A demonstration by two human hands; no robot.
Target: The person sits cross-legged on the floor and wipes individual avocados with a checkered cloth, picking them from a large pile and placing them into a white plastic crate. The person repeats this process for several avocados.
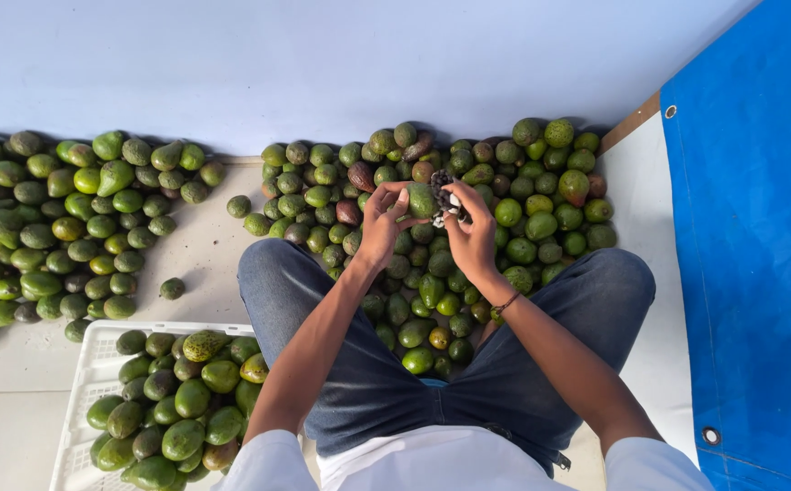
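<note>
My left hand (383, 218) holds a green avocado (421, 200) up in front of me, fingers wrapped around its left side. My right hand (470, 235) presses a dark scrubbing brush with pale bristles (444, 193) against the avocado's right side. Both hands hover over a heap of green and a few brownish avocados (468, 209) that spreads between my legs in blue jeans (359, 373).
A second pile of green avocados (50, 227) lies at the left on the pale floor. A white plastic crate (86, 364) holding several avocados stands by my left knee. One loose avocado (172, 288) sits alone. A blue tarp (759, 236) hangs at the right.
</note>
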